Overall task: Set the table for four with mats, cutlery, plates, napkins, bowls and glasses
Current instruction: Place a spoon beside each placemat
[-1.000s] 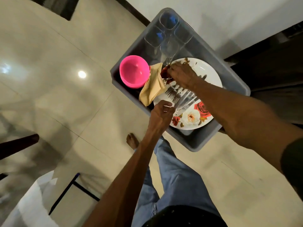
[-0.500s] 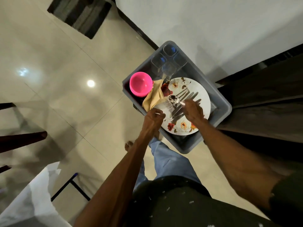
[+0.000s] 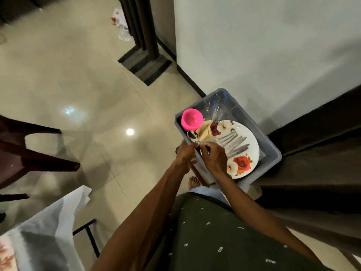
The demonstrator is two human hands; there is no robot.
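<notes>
A grey plastic tub stands by the wall. Inside it lie a white plate with red roses, a pink bowl, folded tan napkins and clear glasses at its far end. Several pieces of cutlery lie on the plate. My left hand and my right hand meet over the tub's near-left rim. Together they hold spoons whose bowls stick out above my left hand. Which pieces each hand grips is partly hidden.
A table corner with a white cloth and a floral mat sits at the lower left. A dark chair stands to the left on the glossy tiled floor. Dark wooden furniture flanks the tub on the right.
My right hand has come off the plate to join my left hand at the tub's rim, and spoons are now lifted in the hands. The view has pulled back from the tub.
</notes>
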